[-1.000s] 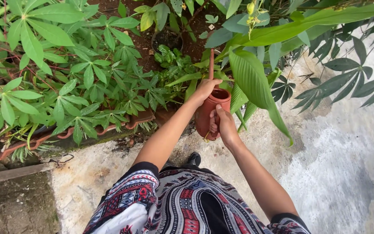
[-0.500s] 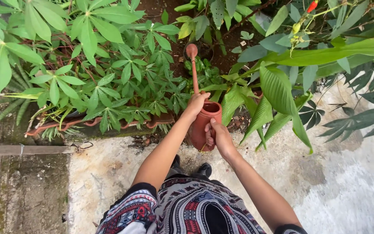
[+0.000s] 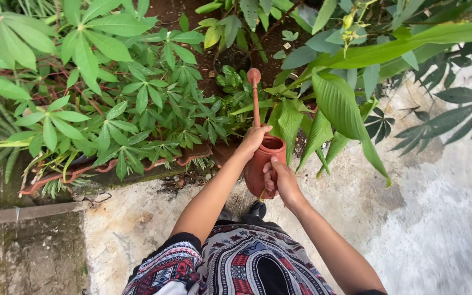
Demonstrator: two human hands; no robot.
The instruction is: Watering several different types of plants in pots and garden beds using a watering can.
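A garden bed of dark soil (image 3: 192, 11) crowded with leafy green plants (image 3: 110, 109) lies beyond both hands, with pale concrete ground (image 3: 422, 229) beneath them. The left hand (image 3: 253, 140) curls over the near rim of a terracotta-coloured watering can (image 3: 263, 164). The right hand (image 3: 281, 180) wraps its side from below, and the long thin spout (image 3: 254, 93) reaches away over the bed.
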